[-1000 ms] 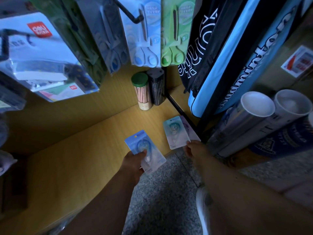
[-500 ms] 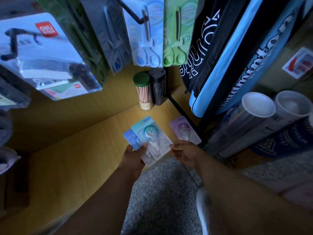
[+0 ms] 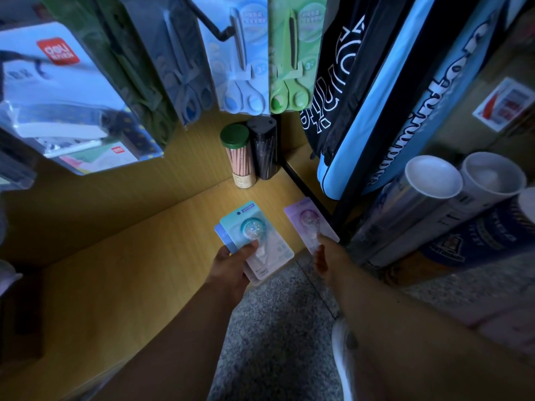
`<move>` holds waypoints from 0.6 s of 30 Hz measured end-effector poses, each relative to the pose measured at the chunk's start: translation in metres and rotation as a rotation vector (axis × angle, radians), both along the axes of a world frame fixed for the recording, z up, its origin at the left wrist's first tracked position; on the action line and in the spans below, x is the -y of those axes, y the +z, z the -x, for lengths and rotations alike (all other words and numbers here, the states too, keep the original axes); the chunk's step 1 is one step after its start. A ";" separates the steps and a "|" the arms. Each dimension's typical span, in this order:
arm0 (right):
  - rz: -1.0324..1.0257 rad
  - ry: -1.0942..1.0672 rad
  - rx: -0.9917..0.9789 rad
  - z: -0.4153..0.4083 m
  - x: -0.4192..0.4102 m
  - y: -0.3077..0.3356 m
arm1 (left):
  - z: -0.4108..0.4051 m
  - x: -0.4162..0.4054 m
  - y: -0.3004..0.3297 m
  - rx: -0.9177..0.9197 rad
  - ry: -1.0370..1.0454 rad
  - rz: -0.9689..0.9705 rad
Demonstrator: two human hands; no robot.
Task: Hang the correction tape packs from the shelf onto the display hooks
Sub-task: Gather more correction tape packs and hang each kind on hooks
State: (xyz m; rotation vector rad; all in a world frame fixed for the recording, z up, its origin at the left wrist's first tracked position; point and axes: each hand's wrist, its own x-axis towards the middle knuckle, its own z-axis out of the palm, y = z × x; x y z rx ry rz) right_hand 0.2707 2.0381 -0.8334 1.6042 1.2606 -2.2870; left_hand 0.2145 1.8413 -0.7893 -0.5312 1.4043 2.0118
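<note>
My left hand (image 3: 233, 266) grips two stacked correction tape packs over the shelf's front edge: a teal pack (image 3: 254, 230) on top and a blue pack (image 3: 223, 238) showing beneath it at the left. A purple pack (image 3: 308, 221) lies flat on the wooden shelf (image 3: 130, 270) near its right corner. My right hand (image 3: 325, 254) reaches onto the near end of that purple pack, fingertips touching it. A black display hook (image 3: 215, 28) juts out overhead between the hanging packs.
Scissor packs in grey, blue (image 3: 243, 53) and green (image 3: 292, 53) hang above. A green-capped pencil tube (image 3: 238, 156) and a black tube (image 3: 265, 149) stand at the shelf's back corner. Badminton bags (image 3: 376, 96) and white-capped tubes (image 3: 434, 178) crowd the right side.
My right hand laid the teal pack onto the blue one in my left hand, then moved right to the purple pack on the shelf.
</note>
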 end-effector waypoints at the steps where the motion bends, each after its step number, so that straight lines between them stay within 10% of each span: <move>1: -0.041 0.006 0.044 -0.004 -0.004 -0.006 | -0.001 0.001 -0.002 0.003 -0.004 0.001; 18: 0.086 -0.208 -0.026 0.014 -0.015 -0.013 | -0.004 0.012 -0.013 0.003 -0.060 0.013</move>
